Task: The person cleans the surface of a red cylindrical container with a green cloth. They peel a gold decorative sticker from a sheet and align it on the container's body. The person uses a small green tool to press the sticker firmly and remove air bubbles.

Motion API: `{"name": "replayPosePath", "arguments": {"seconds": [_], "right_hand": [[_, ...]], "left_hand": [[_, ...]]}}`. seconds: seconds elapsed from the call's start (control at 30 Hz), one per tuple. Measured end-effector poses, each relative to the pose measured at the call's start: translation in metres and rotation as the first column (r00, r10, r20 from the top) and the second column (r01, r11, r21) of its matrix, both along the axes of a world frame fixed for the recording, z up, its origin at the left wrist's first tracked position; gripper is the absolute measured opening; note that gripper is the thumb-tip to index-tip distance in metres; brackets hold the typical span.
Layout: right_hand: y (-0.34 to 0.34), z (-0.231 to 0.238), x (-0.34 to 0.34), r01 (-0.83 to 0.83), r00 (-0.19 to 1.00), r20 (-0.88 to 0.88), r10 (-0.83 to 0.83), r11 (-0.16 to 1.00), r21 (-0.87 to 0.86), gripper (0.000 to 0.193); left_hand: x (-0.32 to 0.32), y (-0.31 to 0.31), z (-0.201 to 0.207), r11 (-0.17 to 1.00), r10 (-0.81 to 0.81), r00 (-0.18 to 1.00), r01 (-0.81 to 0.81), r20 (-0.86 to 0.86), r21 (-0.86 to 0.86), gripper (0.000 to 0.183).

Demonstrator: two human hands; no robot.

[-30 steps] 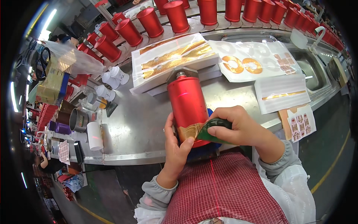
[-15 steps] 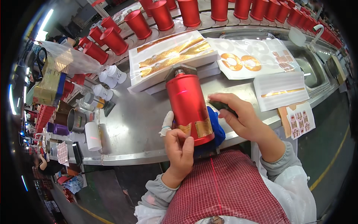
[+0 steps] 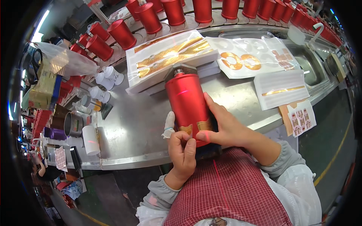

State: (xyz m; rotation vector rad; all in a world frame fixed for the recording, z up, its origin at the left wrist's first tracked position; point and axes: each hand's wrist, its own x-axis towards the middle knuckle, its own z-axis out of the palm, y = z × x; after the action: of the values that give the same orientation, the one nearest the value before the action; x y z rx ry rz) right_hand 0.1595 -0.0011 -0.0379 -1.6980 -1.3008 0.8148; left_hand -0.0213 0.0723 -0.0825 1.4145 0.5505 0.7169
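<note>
A red metallic bottle lies tilted before me, its base toward me and its silvery neck against a dark angled holder. My left hand is closed on the lower left side, thumb and fingertips at the base; one finger wears a white covering. My right hand wraps the right side, fingers stretched along the body and thumb pressing near the gold label at the bottom. The label has a gap at the front. Whatever lies under my right palm is hidden.
Behind the bottle is a stack of gold label sheets. More sheets lie right of it, beside a sink. White bottles and a paper roll stand at left. Red bottles line a conveyor at the back.
My right hand, which was held off to the right around a small dark object, has come left onto the bottle. The dark object and blue cloth no longer show. My left hand stays put.
</note>
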Motion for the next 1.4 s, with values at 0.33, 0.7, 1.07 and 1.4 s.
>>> {"name": "replayPosePath", "arguments": {"seconds": [0.33,0.7,1.07,1.4], "right_hand": [[-0.007,-0.022,0.020,-0.113,0.984,-0.129,0.126,0.988,0.105,0.107],[-0.008,-0.028,0.021,-0.110,0.993,-0.014,0.114,0.983,0.146,0.109],[-0.010,-0.022,0.019,-0.118,0.990,-0.068,0.127,0.986,0.113,0.108],[-0.011,-0.018,0.019,-0.113,0.992,-0.036,0.119,0.986,0.125,0.107]], "left_hand": [[0.011,0.034,0.013,0.973,-0.231,0.965,0.233,0.122,0.001,0.084],[0.020,0.030,0.024,0.969,-0.221,0.974,0.225,-0.047,0.105,0.089],[-0.025,0.009,-0.006,0.327,0.123,0.992,-0.074,0.035,0.942,0.027],[0.001,0.049,0.026,0.175,-0.084,0.992,0.108,-0.094,0.979,0.027]]}}
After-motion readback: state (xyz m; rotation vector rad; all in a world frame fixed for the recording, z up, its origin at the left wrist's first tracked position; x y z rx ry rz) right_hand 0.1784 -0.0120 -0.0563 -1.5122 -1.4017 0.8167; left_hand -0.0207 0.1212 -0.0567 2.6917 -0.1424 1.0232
